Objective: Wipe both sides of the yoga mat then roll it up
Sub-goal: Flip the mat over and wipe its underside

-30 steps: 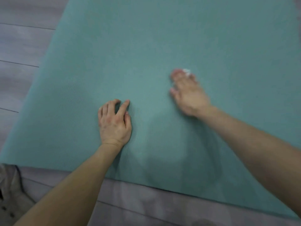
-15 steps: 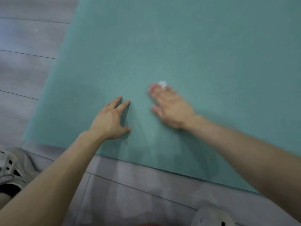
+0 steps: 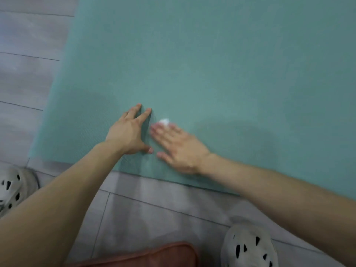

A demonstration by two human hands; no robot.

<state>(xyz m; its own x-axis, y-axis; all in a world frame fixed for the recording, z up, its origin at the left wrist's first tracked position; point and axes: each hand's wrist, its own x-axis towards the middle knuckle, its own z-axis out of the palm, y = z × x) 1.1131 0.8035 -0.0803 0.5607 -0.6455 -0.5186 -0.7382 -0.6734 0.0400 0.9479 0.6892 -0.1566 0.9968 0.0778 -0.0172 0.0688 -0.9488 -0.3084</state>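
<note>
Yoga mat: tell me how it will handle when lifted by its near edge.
The yoga mat lies thin and flat on the floor, so it would probably flop and drape. Its fine-textured surface looks grippy, not slippery.

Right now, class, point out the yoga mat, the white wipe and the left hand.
yoga mat point(image 3: 212, 64), head view, bare teal surface in the upper middle.
white wipe point(image 3: 164, 121), head view, its visible white tip.
left hand point(image 3: 129, 132), head view, back of the hand.
</note>
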